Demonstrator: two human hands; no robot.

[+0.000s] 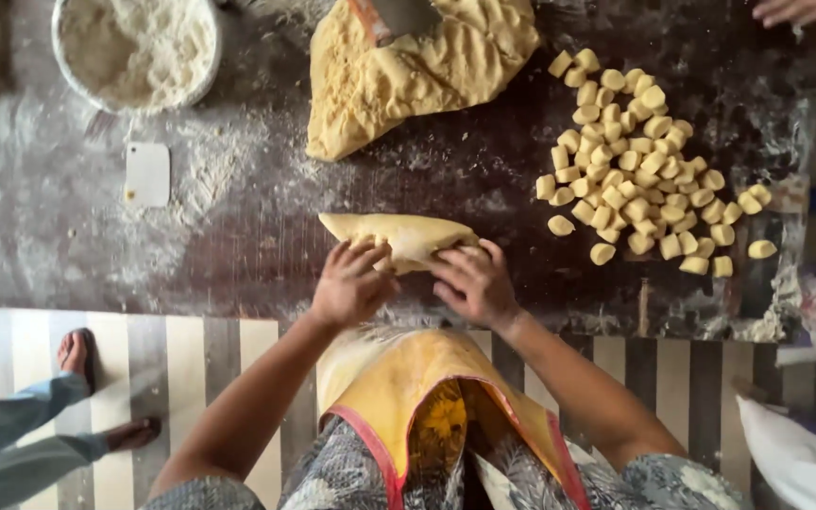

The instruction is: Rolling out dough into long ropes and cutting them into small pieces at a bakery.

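Note:
A thick log of pale yellow dough (399, 236) lies on the floured dark table (257, 255) in front of me. My left hand (351, 283) presses on its near left side, fingers curled over it. My right hand (474, 281) presses on its near right end. Both hands grip the dough from the near edge. A large slab of the same dough (408, 80) lies farther back, with a metal scraper blade (397, 17) stuck into its top. To the right is a heap of several small cut dough pieces (644, 170).
A round bowl of flour (136, 49) stands at the back left, and a white plastic scraper (147, 174) lies below it. Another person's fingers (795, 9) show at the top right; another person's feet (77, 357) are on the striped floor at left. White bags (805, 453) sit at right.

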